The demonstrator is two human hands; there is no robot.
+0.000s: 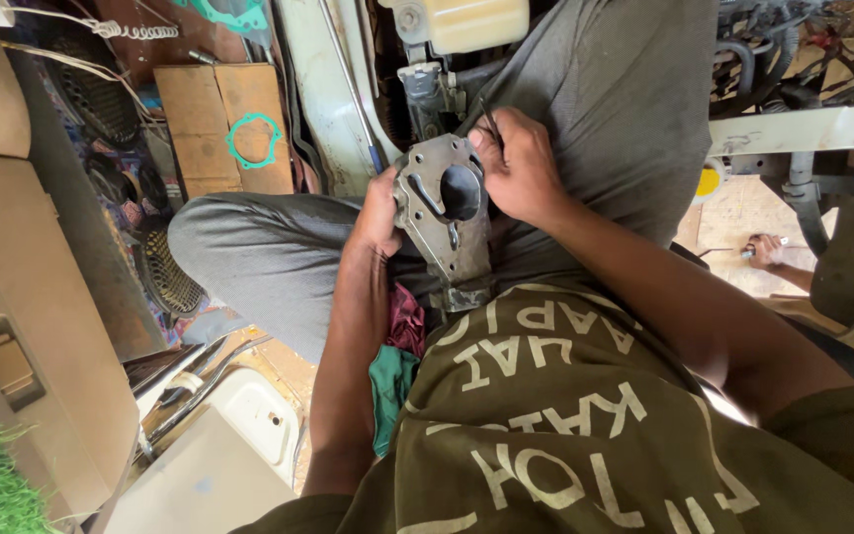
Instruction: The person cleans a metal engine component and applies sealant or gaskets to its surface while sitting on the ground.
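Observation:
I sit with grey-trousered legs apart and hold a grey metal housing plate (439,220) with a round bore upright over my lap. My left hand (380,210) grips its left edge. My right hand (516,163) rests on the plate's upper right corner and pinches a thin dark tool (489,117) whose tip meets the plate beside the bore. A red and a green rag (394,368) lie under the plate against my olive shirt.
A green gasket (254,140) lies on brown boards at upper left. Vehicle body and engine parts (434,84) stand just ahead of my knees. Another person's hand (765,250) holds a small tool at right. Metal rods (200,381) lie at lower left.

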